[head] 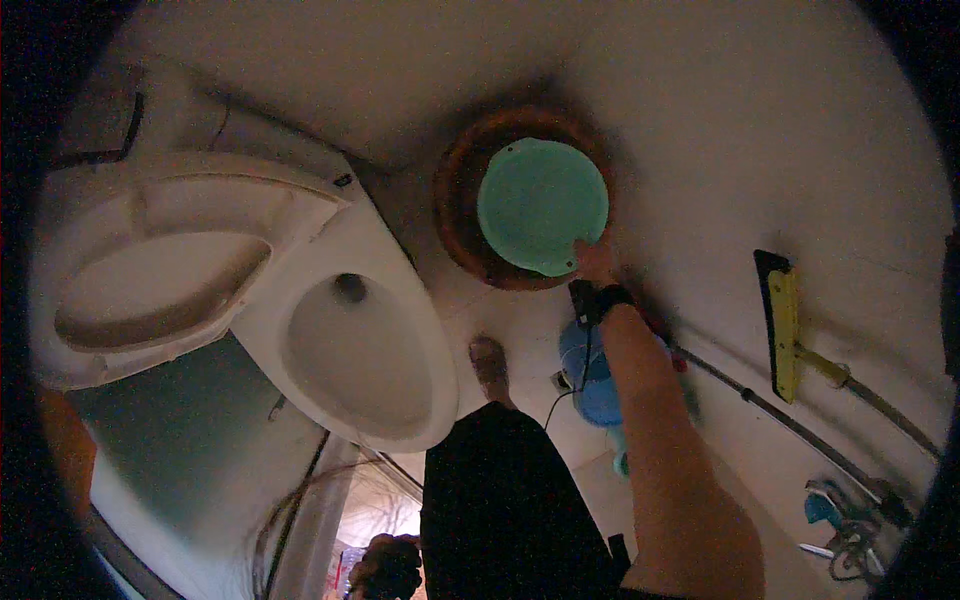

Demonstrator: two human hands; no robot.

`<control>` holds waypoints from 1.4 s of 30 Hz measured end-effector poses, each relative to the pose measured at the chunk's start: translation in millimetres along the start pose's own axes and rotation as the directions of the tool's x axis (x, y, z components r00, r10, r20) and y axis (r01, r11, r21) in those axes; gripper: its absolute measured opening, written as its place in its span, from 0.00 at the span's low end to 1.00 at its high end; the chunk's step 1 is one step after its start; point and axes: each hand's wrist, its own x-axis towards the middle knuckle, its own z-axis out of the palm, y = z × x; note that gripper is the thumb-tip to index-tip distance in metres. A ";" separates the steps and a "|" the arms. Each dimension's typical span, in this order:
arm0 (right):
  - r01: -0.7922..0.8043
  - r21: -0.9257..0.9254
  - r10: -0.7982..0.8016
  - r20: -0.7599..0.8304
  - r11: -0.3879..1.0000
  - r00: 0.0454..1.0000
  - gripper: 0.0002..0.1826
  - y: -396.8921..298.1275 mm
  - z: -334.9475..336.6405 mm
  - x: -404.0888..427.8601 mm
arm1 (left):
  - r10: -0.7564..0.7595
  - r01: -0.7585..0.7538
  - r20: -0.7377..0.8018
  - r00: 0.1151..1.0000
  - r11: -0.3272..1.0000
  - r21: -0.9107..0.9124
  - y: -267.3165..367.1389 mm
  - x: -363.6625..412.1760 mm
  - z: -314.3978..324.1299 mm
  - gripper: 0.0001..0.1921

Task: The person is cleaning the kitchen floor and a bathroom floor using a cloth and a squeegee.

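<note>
My right hand (pixel 594 259) reaches forward and grips the lower right rim of a round mint-green plastic basin (pixel 541 206). Small holes show at its edge lugs; whether it is shallow or deep is hard to tell. The basin lies over or inside a larger brown round tub (pixel 459 247), whose inside is mostly covered. A dark strap with a device sits on my right wrist, and a thin cable runs from it. At the bottom, a dark backlit shape appears to be my left hand (pixel 386 568), its fingers curled; anything in it is lost in shadow.
A white toilet (pixel 442 360) with its lid and seat raised (pixel 172 206) stands at left. Blue plastic containers (pixel 596 386) sit beneath my right forearm. Along the right wall are a yellow squeegee head (pixel 784 337), a long pole (pixel 795 435) and a tangled hose or cord (pixel 855 547).
</note>
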 end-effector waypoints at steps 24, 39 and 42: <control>0.556 -0.539 -0.497 0.268 0.633 0.826 0.25 4.0 -113.4 -124.5 | 0.133 -0.107 -0.207 0.969 0.985 0.134 -30.9 -66.0 44.3 0.31; 0.089 0.370 -0.315 0.614 0.925 0.723 0.25 -180.1 -244.0 -418.3 | 0.468 -0.469 -0.113 0.877 0.883 0.016 -90.8 -275.7 64.8 0.29; 0.484 -0.013 -0.298 0.774 0.875 0.559 0.23 -162.6 -205.9 -431.5 | 0.603 -0.604 -0.049 0.796 0.791 -0.095 -128.4 -313.0 21.1 0.29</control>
